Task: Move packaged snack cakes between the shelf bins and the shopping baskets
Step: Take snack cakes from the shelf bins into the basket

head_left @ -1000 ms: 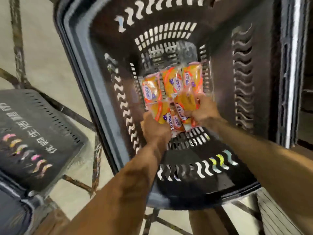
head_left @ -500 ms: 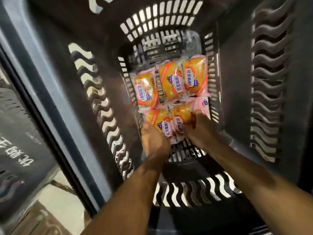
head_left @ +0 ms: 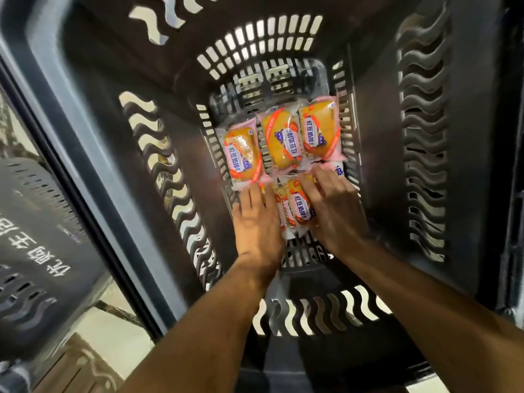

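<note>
Three orange snack cakes in glossy pink-edged plastic wrappers (head_left: 283, 143) lie flat on the floor of the deep black slotted plastic shopping basket (head_left: 425, 137). Nearer me, my left hand (head_left: 259, 219) and right hand (head_left: 333, 208) press flat on more. They look light, soft, crushable and slippery; I'd pinch the crimped wrapper ends.

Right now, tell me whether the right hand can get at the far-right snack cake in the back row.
Probably yes. The right hand rests on the front row, just short of the far-right snack cake. That pack lies uncovered on top against the basket wall, with nothing between it and the hand.
</note>
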